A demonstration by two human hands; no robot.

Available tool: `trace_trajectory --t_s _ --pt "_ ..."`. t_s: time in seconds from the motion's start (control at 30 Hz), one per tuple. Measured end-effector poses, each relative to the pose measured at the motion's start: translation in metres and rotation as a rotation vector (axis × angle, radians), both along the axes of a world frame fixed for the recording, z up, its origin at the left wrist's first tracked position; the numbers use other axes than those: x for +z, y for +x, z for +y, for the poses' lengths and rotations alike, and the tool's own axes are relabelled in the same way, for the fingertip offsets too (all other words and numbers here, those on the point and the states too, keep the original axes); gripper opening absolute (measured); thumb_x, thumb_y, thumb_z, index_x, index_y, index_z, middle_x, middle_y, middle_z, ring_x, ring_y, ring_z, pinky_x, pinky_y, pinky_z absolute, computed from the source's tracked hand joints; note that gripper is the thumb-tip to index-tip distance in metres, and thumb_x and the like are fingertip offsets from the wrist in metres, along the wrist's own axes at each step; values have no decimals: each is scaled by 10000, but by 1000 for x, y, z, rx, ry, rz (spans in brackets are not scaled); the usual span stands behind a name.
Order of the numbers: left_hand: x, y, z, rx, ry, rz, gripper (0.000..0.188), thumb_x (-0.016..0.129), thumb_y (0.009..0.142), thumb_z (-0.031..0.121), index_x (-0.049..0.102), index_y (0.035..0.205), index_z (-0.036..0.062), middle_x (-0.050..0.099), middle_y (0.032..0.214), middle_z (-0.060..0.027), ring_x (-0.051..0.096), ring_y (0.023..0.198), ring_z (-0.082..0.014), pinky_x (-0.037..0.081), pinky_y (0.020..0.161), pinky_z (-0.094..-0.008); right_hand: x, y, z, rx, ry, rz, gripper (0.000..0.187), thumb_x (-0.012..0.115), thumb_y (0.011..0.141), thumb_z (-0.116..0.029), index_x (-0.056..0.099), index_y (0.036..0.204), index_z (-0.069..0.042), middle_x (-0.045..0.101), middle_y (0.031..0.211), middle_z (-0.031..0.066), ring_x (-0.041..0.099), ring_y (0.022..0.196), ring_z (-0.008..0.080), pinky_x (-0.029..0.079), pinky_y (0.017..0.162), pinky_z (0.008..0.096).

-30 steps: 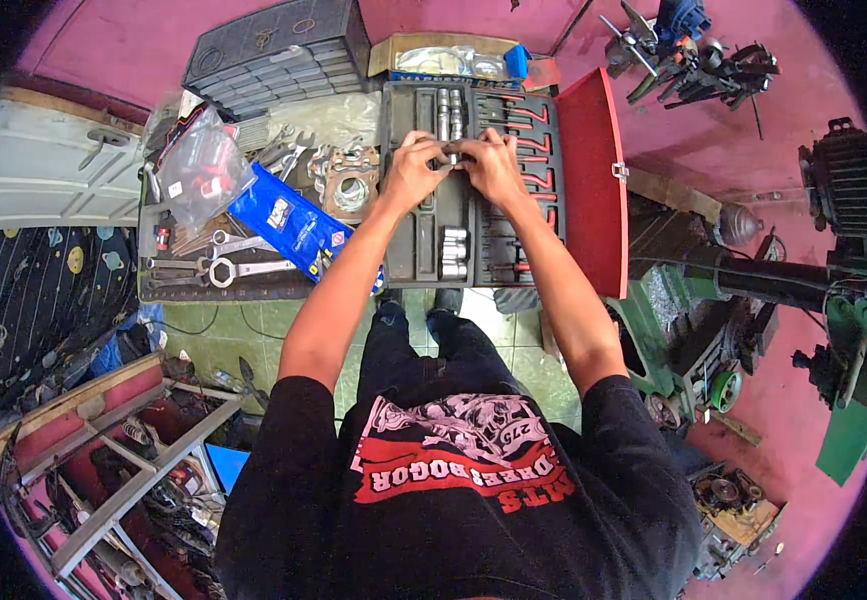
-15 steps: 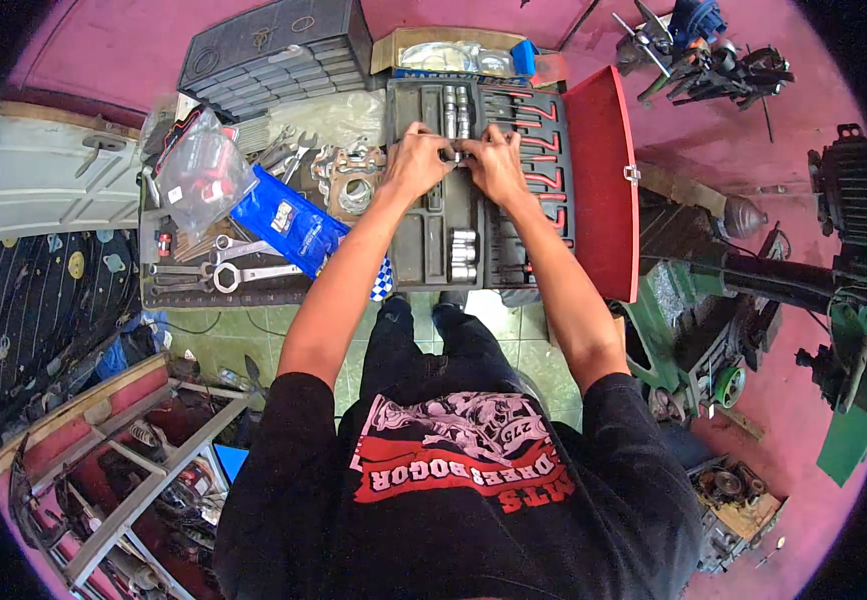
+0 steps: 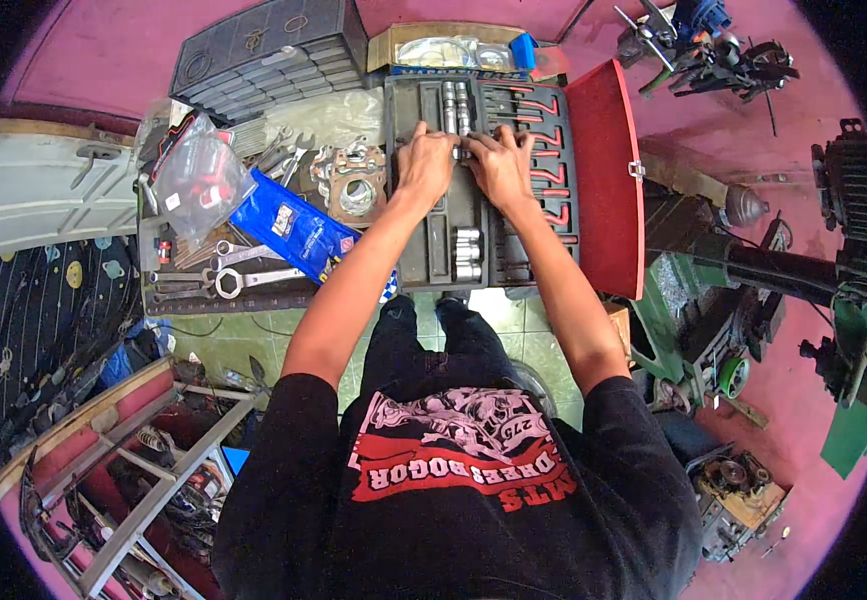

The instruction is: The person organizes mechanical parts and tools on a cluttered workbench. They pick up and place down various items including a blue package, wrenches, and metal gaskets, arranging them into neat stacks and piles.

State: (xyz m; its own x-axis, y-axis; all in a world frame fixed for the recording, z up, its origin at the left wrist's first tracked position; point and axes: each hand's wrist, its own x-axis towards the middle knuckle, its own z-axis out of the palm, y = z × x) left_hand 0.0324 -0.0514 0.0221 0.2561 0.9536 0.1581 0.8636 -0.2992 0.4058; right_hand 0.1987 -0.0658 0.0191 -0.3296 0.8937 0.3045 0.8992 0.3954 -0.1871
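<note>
A tool case's dark tray (image 3: 465, 212) lies before me, two rows of chrome sockets (image 3: 455, 105) in its far part. My left hand (image 3: 423, 168) bends over the tray from the left, fingers closed and tips at the near end of these rows. From the right, my right hand (image 3: 500, 170) meets it, thumb and fingers also closed there. Between the fingertips is a small shiny socket (image 3: 457, 153), mostly covered by them. More sockets (image 3: 467, 252) sit in the tray's near part. Right of my hand, red-and-black tools (image 3: 551, 170) stand in a row.
The case's red lid (image 3: 608, 180) stands raised at the right. Left of the tray are a blue packet (image 3: 288, 220), a metal engine part (image 3: 355, 190), wrenches (image 3: 253, 280) and a clear plastic bag (image 3: 193, 175). A grey drawer cabinet (image 3: 268, 70) and an opened carton (image 3: 453, 50) stand behind.
Both hands have shifted slightly, their fingers settling lower around the near end of the socket rows. The socket between them shows less than before. The view has tilted a little.
</note>
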Motion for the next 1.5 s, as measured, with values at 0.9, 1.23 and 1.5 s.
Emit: trace_trajectory --t_s 0.9,1.23,1.5 --pt "-6 7 -7 23 83 7 274 644 807 23 817 997 116 767 1097 -63 591 1213 -357 434 1034 -441 -17 -8 -4 -2 43 -119 289 585 895 -147 775 1108 -187 731 1253 -19 543 1307 279 216 1112 731" --pt "-8 0 -5 -63 83 79 258 681 809 91 787 1043 106 753 1138 -97 596 1182 -395 445 995 -478 -10 -12 -11 -16 9 -151 386 669 800 -114 745 1176 -159 701 1316 11 530 1332 307 241 1115 708" --pt "8 -25 -18 -145 40 -88 251 700 771 138 770 992 45 757 1067 -100 593 1197 -352 402 1028 -497 17 -32 -32 -37 53 -40 399 681 853 -121 696 1252 -137 692 1328 14 532 1301 308 288 1101 614"
